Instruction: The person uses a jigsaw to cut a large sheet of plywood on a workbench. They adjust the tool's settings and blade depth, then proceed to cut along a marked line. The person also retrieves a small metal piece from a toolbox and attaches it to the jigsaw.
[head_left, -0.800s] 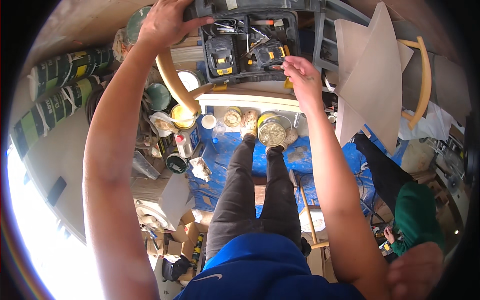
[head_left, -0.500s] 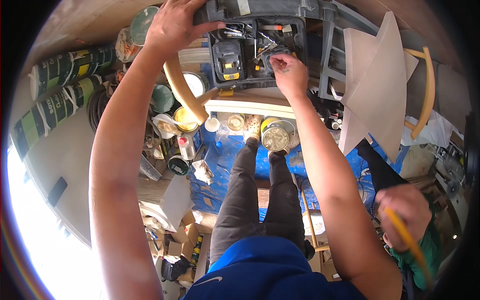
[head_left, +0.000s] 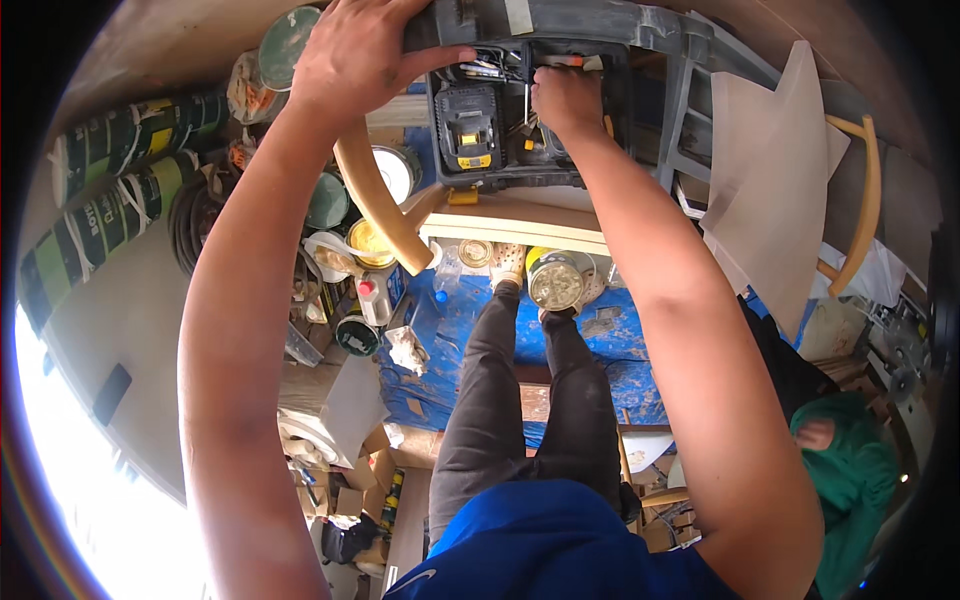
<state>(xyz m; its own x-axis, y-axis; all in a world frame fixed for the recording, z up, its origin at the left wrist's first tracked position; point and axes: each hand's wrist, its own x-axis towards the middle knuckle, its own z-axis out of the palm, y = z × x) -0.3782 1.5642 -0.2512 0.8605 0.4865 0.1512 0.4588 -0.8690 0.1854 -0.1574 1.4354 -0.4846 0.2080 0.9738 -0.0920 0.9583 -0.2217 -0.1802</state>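
Tool case (head_left: 520, 110): left hand (head_left: 365, 55) grips its edge, right hand (head_left: 565, 98) clenched inside.

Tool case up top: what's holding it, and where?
The left hand grips the open tool case by its upper left edge; the right hand reaches inside it, fingertips hidden.

One open black tool case (head_left: 520, 110); one yellow-and-black battery pack (head_left: 468, 135) inside it; two hands, left hand (head_left: 355, 55) and right hand (head_left: 565, 95); two green rolls (head_left: 120, 180); one blue tarp (head_left: 600, 350); one curved wooden chair (head_left: 855, 210); one person in green (head_left: 850, 480) at lower right
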